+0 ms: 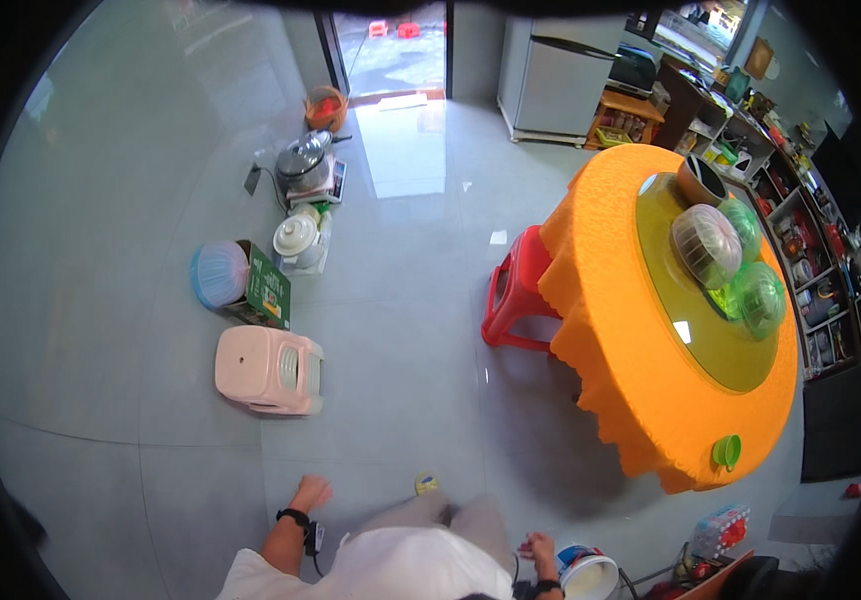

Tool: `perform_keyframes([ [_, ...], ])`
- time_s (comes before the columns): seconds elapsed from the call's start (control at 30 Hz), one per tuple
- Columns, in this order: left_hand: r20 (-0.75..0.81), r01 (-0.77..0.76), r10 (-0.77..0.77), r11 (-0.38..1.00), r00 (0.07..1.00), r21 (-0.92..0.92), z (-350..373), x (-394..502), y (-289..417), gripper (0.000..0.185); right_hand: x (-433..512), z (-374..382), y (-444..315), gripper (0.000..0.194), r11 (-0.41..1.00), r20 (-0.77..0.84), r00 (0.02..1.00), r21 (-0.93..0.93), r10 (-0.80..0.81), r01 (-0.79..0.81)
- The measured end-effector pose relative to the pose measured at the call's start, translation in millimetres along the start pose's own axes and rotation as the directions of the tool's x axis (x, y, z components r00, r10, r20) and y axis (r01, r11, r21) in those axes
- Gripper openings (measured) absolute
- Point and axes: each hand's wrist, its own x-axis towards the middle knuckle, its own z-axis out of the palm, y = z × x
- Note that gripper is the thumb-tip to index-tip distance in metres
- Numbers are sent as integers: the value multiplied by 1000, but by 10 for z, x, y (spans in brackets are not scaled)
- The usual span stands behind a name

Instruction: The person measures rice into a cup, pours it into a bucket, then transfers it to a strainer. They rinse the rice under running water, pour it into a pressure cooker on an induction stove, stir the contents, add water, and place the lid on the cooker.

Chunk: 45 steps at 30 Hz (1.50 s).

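Note:
My left hand [313, 492] hangs over the grey tiled floor at the lower left, with a black band on its wrist. Nothing shows in it, and its fingers look loosely spread. My right hand [538, 547] hangs at the lower right with relaxed, slightly parted fingers and holds nothing visible. Closest to it is a white plastic bucket [589, 577]; the hand overlaps its left side in the view, and touch cannot be told. A yellow shoe [426, 483] shows at my feet. A pink plastic stool [265, 369] stands on the floor ahead of my left hand.
At the right stands a round table with an orange cloth [610, 315], bearing plastic food covers [708, 246] and a green cup [727, 452]. A red stool [522, 289] is tucked beside it. Along the left wall are a cardboard box [267, 289] and pots [303, 166]. A doorway [391, 56] lies ahead.

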Motion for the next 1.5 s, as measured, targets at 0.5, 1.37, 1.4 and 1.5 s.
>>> perform_keyframes([
  [0.5,-47,-78,72,989,996,-126,466,761,1872,23,1171,565,-3200,9,624,166,922,-693,-349,361],
  [1.37,-177,-192,160,964,971,-182,-768,3689,7327,16,2032,4227,-8723,16,822,127,969,-514,-211,246],
  [1.4,-172,-237,211,960,962,-151,-713,3852,7720,18,2078,4239,-8831,16,852,105,978,-480,-181,209],
  [1.5,-114,-325,310,933,944,-156,-456,4281,8727,21,2255,4266,-9182,15,887,41,993,-448,-108,115],
])
